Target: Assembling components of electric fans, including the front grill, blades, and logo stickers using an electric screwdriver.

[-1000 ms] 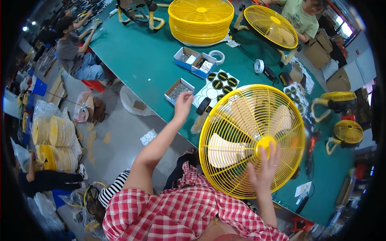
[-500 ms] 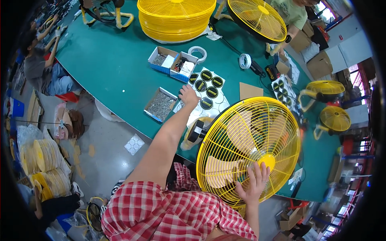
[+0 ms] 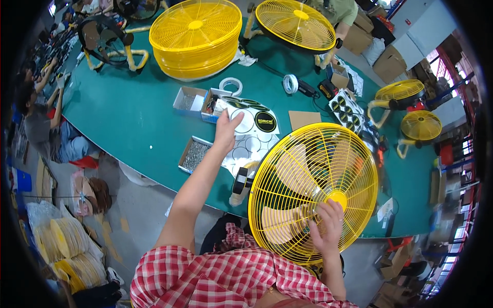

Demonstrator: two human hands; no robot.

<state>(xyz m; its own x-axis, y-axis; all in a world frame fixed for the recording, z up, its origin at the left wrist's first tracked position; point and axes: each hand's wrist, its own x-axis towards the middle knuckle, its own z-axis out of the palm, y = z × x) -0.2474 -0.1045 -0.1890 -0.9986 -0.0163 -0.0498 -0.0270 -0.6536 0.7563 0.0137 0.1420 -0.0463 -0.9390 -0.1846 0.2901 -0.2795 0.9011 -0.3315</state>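
A yellow-guarded floor fan (image 3: 314, 191) stands tilted in front of me at the table's edge, its pale blades showing through the wire grille. My right hand (image 3: 327, 228) rests on the grille just below its yellow centre disc (image 3: 337, 200), fingers laid on the wires. Left of the fan, my left hand (image 3: 225, 134) pinches the edge of a white sheet of round stickers (image 3: 243, 122), raised and bent above the table. A black round sticker (image 3: 265, 121) shows on it, beside bare white circles. Under it lie more sheets with circle outlines (image 3: 252, 146).
Small boxes of screws (image 3: 195, 155) and parts (image 3: 189, 100) lie left of the sheets, near tape rolls (image 3: 230, 86). Stacked yellow grilles (image 3: 196, 43) and another fan (image 3: 295, 25) stand farther back. A cordless drill (image 3: 327, 89) lies right. Co-workers are around the table.
My left hand has lifted the sticker sheet from the table, and it now bends upward. My right hand stays on the grille, its fingers closer together. The view has shifted slightly.
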